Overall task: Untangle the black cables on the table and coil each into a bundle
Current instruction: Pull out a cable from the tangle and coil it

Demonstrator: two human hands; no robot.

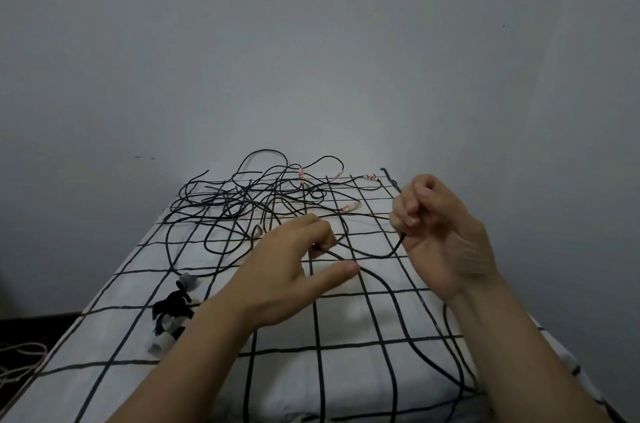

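Toward twelve o'clock on the table: a loose tangle of black cables, loops crossing one another, lying flat on a white cloth with a black grid. Too knotted to count the separate cables, perhaps several. Four red-and-white tags counted on the strands: three in a row along the far edge around one o'clock, one nearer in.

Two hands above the middle of the table. At the centre, the left hand, grip closed on one strand with curled fingers, thumb stretched toward three o'clock, just beside that strand. At two o'clock, raised off the cloth, the right hand, grip clenched round a cable, a short end poking up out of the fist toward twelve. From the underside of that fist, a sagging arc of cable leading across to the left fingers.

Two long black runs heading from the hands toward the near edge around five o'clock, beside the right forearm.

At nine o'clock, near the left edge: one small heap of black and grey strips. At eight o'clock, down beyond the edge: pale cords.
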